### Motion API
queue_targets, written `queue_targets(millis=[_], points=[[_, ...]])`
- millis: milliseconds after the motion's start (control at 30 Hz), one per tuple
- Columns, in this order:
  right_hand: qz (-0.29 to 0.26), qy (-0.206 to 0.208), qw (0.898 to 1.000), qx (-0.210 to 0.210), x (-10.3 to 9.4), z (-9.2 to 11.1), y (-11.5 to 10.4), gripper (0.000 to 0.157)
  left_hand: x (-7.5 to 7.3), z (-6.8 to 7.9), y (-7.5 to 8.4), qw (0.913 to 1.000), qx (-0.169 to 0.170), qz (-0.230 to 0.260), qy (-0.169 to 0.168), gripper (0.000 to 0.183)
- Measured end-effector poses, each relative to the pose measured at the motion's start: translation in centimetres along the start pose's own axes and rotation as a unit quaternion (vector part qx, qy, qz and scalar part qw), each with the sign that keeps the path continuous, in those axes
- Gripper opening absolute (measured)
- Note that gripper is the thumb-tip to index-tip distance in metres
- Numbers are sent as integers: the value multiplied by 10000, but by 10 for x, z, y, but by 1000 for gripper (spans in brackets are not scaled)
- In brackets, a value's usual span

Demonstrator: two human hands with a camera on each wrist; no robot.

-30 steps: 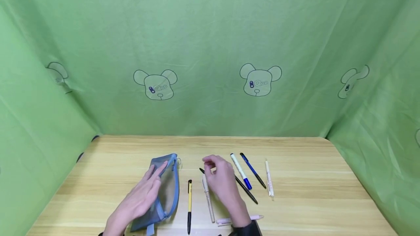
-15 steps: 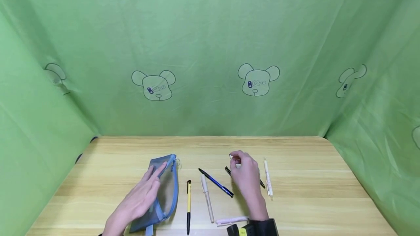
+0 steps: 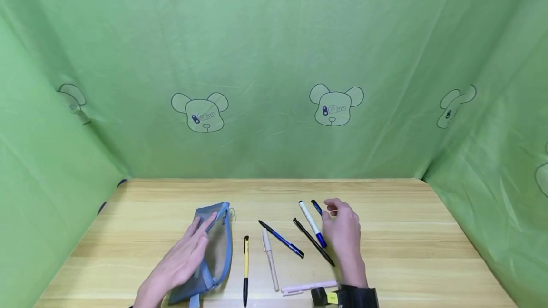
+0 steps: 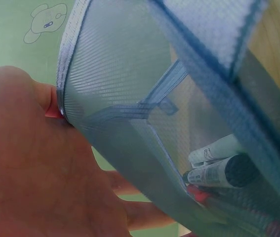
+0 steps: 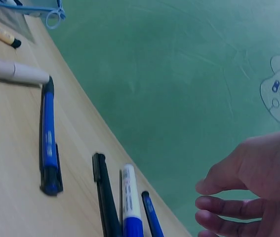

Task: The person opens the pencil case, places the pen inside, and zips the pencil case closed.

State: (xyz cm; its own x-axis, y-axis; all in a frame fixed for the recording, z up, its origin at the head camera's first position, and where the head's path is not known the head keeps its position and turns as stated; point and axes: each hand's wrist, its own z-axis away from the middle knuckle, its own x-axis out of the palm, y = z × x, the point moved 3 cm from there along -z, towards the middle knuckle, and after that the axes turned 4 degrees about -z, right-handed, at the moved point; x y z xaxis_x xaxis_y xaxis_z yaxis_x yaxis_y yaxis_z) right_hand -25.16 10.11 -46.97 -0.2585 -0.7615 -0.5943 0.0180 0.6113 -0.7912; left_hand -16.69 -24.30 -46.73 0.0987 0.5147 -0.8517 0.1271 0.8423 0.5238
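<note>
My left hand lies with straight fingers along the edge of a blue mesh pencil case, whose zipped mouth gapes to the right. In the left wrist view, pens show through the mesh, one with a red part. My right hand hovers with bent fingers over the far end of a blue pen, its fingers apart and holding nothing. Just left of it lie a white marker with a blue cap and a black pen.
Left of these lie another blue pen, a pale capped pen and a yellow-and-black pen. A lilac pen is near the front, beside the right wrist. Green cloth encloses the wooden table.
My right hand has moved right, from over the left blue pen, past the marker, to the other blue pen. The left hand and pencil case stay put.
</note>
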Motion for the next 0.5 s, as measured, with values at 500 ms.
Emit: queue_targets(millis=[500], points=[[550, 215, 9980, 237, -20, -6, 27, 35, 0, 0, -1, 10000, 14, -31, 6, 50]])
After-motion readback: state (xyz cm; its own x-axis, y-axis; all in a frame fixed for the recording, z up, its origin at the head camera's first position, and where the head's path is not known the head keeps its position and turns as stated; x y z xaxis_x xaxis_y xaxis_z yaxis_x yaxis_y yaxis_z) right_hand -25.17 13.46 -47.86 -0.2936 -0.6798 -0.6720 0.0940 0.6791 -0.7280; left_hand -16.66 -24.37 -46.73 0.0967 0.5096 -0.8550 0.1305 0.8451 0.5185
